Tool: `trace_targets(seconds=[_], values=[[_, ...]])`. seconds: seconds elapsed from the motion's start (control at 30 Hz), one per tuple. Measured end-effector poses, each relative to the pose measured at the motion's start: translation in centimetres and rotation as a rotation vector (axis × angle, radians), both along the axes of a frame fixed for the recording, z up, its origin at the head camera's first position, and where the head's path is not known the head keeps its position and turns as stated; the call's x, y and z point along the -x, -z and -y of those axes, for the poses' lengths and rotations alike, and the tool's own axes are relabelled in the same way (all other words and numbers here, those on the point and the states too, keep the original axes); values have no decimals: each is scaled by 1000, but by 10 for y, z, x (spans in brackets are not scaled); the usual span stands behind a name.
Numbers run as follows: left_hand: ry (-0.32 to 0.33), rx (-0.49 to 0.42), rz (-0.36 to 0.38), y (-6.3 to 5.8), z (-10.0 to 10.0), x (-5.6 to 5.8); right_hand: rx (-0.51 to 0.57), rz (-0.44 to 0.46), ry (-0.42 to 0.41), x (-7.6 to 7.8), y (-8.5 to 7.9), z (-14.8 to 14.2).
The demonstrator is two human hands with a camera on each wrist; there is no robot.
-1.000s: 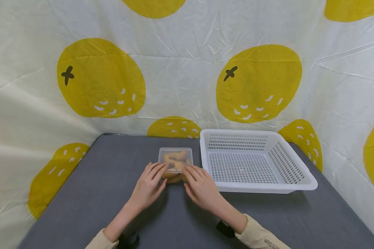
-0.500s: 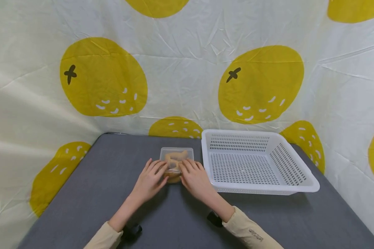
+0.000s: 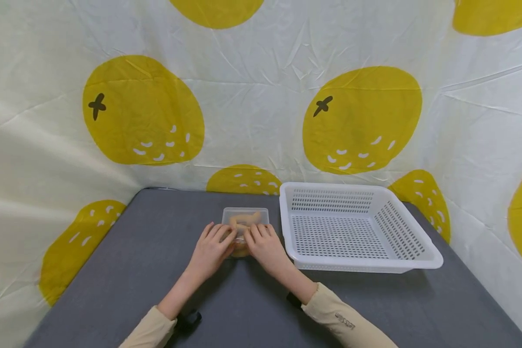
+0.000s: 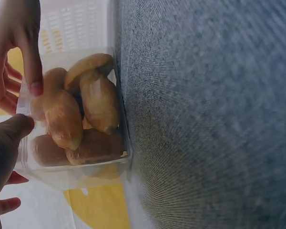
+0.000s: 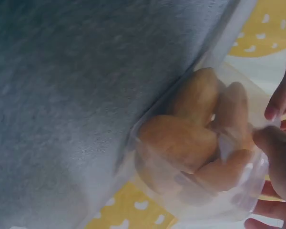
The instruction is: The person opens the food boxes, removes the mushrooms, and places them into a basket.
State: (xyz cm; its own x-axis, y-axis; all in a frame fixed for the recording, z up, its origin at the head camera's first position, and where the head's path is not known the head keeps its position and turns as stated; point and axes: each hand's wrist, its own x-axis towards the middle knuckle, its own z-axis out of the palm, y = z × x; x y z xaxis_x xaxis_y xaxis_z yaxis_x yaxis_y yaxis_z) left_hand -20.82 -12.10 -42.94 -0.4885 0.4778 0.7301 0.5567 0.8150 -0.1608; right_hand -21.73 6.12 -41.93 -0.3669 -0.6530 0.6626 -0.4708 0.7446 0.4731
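A clear plastic container stands on the table, holding several elongated brown pieces that look like potatoes. A translucent lid lies over its top. My left hand grips the near edge of the lid left of its middle, fingers bent over the top and thumb at the front rim. My right hand holds the same edge just to the right, with its thumb against the rim. The two hands nearly meet. The fingers cover part of the lid in the head view.
Right of the container stands a white perforated plastic basket, close to my right hand. Dark grey cloth covers the table. A pale curtain printed with yellow fruit hangs behind and at the sides.
My hands have moved closer together along the near edge of the lid, the right hand shifting left most. The container and basket have stayed in place.
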Motion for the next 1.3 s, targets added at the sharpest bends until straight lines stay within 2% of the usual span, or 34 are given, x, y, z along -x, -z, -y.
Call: trace_targets(seconds=[0.2, 0.4, 0.57, 0.83, 0.93, 1.07, 1.17, 1.3], values=[[-28, 59, -49, -2, 0, 1, -3, -119, -22, 6, 4, 0], [-19, 89, -117, -3, 0, 3, -34, -208, -61, 11, 6, -2], [-30, 105, -126, -2, -1, 4, -68, -269, -78, 12, 4, -3], [-39, 78, -130, -2, -2, 4, -108, -308, -96, 12, 1, -3], [-40, 63, -117, -6, -3, 4, -97, -298, -99, 13, 0, -2], [-32, 45, -51, -13, -2, 4, -74, -259, -72, 12, -3, 1], [-16, 19, 14, -16, 1, 4, -55, -221, -28, 9, -3, 4], [8, -33, 78, -18, 3, 5, -34, -126, 48, 3, -7, 6]])
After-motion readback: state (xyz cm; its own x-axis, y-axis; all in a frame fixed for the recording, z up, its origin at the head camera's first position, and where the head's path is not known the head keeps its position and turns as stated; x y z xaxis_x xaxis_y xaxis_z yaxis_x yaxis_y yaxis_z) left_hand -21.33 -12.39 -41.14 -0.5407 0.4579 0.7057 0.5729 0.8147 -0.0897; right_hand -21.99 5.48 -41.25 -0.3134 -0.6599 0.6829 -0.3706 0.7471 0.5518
